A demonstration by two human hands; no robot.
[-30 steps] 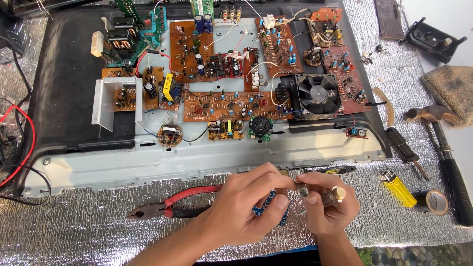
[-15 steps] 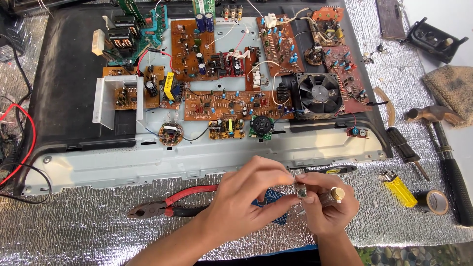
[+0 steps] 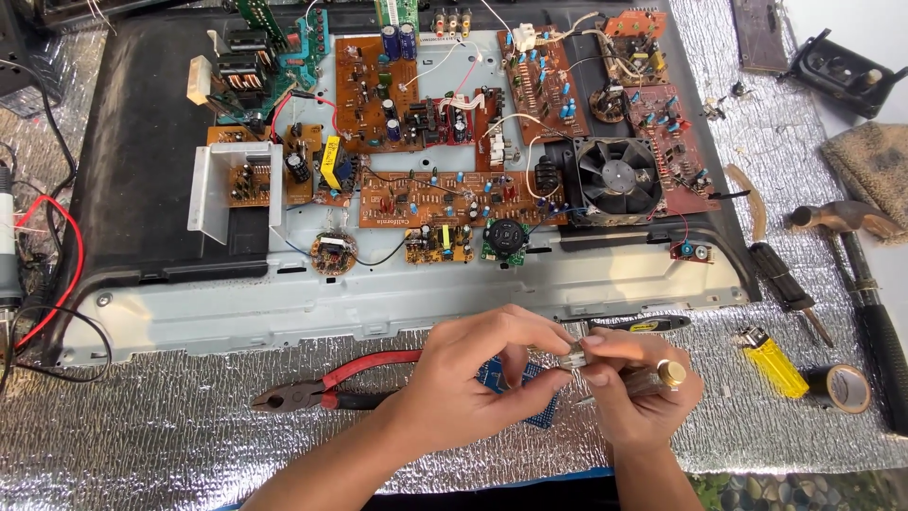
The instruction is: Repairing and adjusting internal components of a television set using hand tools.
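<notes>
My left hand and my right hand meet at the lower middle of the head view, above a silver foil mat. Between their fingertips is a small metal cylindrical part. My left hand pinches one end of it. My right hand grips a tool with a brass-coloured end and touches the same part. A small blue perforated board lies under the hands, mostly hidden by them.
Red-handled pliers lie left of the hands. Behind them is an opened chassis with brown circuit boards and a black fan. A yellow lighter, a tape roll, a screwdriver and a hammer lie on the right.
Both hands have stayed together in nearly the same spot, with only small finger movements around the metal part.
</notes>
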